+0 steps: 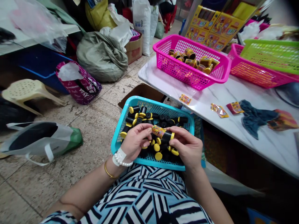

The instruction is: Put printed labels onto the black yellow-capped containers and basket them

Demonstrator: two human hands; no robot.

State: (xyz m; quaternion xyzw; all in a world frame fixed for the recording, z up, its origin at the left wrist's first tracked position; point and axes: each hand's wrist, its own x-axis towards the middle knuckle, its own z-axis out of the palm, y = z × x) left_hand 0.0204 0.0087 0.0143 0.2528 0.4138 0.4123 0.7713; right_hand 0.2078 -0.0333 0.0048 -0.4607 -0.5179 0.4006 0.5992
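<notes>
We see the left hand (pixel 135 140) and the right hand (pixel 187 145) meeting over the turquoise plastic mesh basket (pixel 151 163) on the lap. Their fingers are curled and pinched from 9 and 3 o'clock onto one small black plastic cylinder with a yellow cap and an orange printed label (pixel 163 133), which is held level just above the loose black yellow-capped cylinders (pixel 140 115). We cannot read the label's print, and the hands hide the cylinders lying beneath them.
</notes>
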